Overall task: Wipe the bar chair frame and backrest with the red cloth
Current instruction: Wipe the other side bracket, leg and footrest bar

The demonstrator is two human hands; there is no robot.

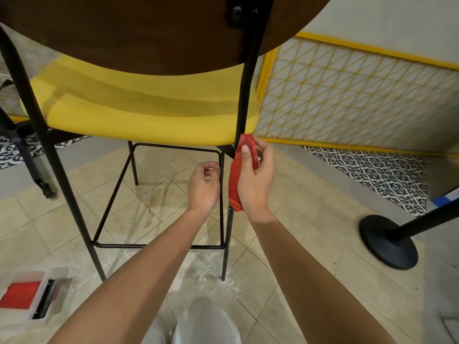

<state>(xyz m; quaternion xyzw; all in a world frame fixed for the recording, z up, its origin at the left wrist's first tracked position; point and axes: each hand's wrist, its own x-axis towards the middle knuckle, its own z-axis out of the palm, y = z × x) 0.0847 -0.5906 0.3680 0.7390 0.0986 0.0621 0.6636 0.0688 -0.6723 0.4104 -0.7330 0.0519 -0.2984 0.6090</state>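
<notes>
The red cloth (234,180) in the right hand (254,180) is soft, matt woven fabric, folded in layers. The frame tube (246,95) it is pressed against is black metal with a dull painted finish, chipped in spots. Above both hands, the backrest (149,33) is dark brown wood, smooth, with faint grain; the seat (149,112) is yellow, smooth and matt. Under the left hand (203,186), the floor tiles (149,207) are beige, slightly glossy and scuffed with white powdery marks.
</notes>
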